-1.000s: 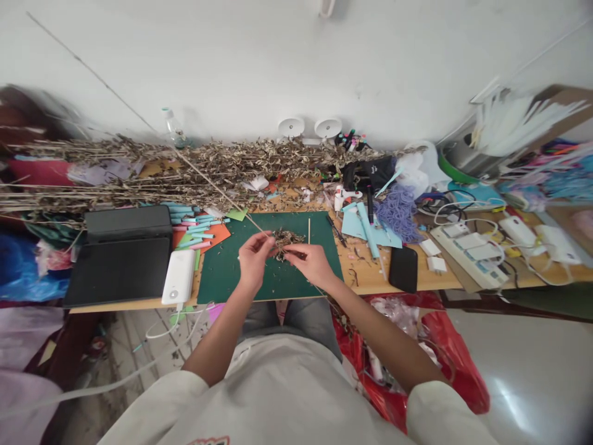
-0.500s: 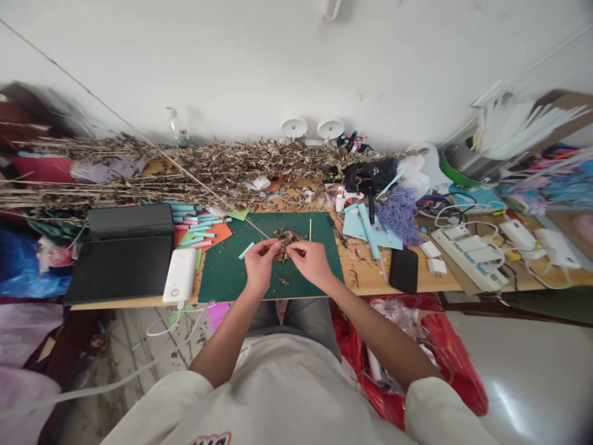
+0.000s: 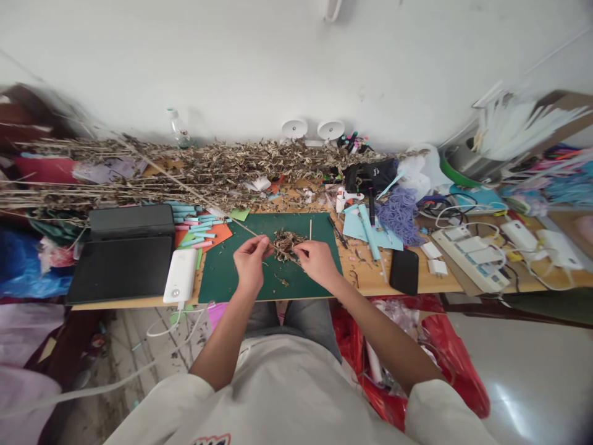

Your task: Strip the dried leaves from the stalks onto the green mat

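A long dried plant stem (image 3: 194, 193) slants from the upper left down to my hands over the green cutting mat (image 3: 227, 272). My left hand (image 3: 250, 262) pinches this stem between thumb and fingertips. To its right, my right hand (image 3: 317, 259) is closed in a pinch at the stem's leafy lower end; its fingertips partly hide what they grip. Between and just beyond the hands lies a small heap of dried leaves (image 3: 286, 240) on the mat. A thin pale stick (image 3: 311, 230) rests near the mat's far right.
Bundles of dried stems (image 3: 222, 157) fill the back of the table. Left are a black tablet (image 3: 121, 269), a white power bank (image 3: 180, 275) and coloured paper tubes (image 3: 199, 233). Right are a glue gun (image 3: 347, 199), purple yarn (image 3: 399, 213), a black phone (image 3: 404, 271) and a power strip (image 3: 472, 256).
My left hand has moved left and slightly down from the right hand, widening the gap between them. The stem's far end has shifted lower, and the leaf heap shows more fully.
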Available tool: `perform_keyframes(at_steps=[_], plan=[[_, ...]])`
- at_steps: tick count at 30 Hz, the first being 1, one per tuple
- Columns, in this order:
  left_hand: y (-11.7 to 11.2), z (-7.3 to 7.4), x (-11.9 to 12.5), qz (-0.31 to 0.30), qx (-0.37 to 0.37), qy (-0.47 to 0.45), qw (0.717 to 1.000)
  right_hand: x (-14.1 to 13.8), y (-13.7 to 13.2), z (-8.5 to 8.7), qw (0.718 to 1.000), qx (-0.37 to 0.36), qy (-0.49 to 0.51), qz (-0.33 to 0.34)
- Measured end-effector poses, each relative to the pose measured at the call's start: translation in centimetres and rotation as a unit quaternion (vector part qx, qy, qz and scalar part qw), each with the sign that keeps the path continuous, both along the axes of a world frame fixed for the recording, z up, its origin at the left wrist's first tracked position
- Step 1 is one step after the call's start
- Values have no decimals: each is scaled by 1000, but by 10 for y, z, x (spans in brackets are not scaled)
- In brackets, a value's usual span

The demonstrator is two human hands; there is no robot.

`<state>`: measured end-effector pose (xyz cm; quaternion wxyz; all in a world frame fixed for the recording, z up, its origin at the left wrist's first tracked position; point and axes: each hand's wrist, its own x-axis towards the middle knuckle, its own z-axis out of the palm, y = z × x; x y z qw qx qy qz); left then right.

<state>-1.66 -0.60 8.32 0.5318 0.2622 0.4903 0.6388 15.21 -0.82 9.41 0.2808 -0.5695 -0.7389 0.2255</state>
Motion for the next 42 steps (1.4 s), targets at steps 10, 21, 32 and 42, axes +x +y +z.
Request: perform_keyframes(at_steps=[10, 21, 32, 42], plan=[[12, 3, -11, -13, -10, 36, 999, 6, 29, -6, 992, -79, 94, -3], [0, -6, 2, -100, -2, 10, 995, -20, 7, -3, 969, -103, 224, 29], [-3, -7, 4, -82, -11, 6, 997, -16, 8, 4, 971, -112, 205, 54], [0, 5, -8, -70, -15, 14, 997, -2, 17, 16, 992, 1, 57, 111]])
